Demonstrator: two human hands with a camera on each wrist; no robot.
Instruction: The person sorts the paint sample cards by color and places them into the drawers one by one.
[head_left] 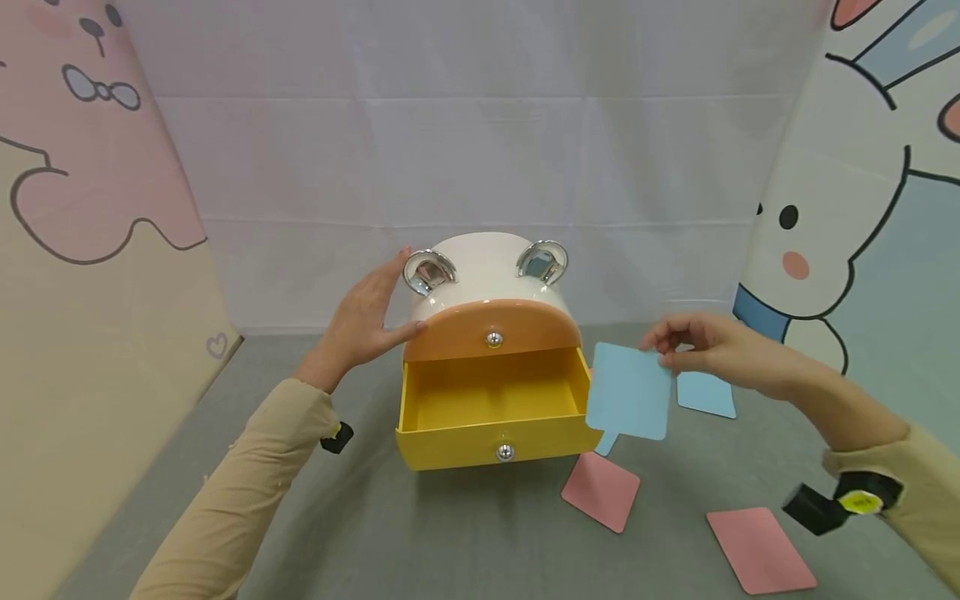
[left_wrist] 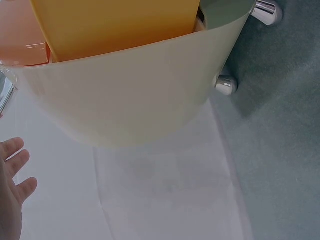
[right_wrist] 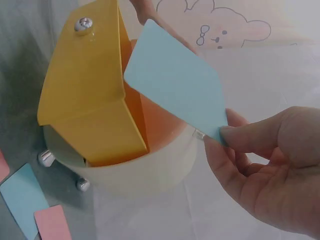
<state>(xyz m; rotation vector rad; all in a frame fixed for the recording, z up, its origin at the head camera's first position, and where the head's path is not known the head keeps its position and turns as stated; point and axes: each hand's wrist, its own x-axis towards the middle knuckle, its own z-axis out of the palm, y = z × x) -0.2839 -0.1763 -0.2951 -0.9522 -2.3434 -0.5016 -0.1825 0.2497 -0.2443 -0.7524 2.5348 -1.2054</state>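
A white box (head_left: 483,258) with silver ears has an orange upper drawer (head_left: 495,321) closed and a yellow lower drawer (head_left: 465,450) pulled out, its visible inside bare. The left hand (head_left: 363,321) is at the box's left side, fingers extended, thumb by the orange front; in the left wrist view its fingers (left_wrist: 17,162) are near the box. The right hand (head_left: 712,350) pinches a blue card (head_left: 628,392) by a corner, beside the yellow drawer's right edge. In the right wrist view, the blue card (right_wrist: 175,75) hangs from thumb and fingers of the right hand (right_wrist: 275,170), near the drawer (right_wrist: 82,70).
Pink cards (head_left: 602,492) (head_left: 761,550) lie on the grey table (head_left: 337,533) at the front right. Another blue card (head_left: 705,393) lies behind the right hand. Part of a further blue card (head_left: 606,443) shows beneath the held one. Cartoon-printed panels stand left and right, with white cloth behind.
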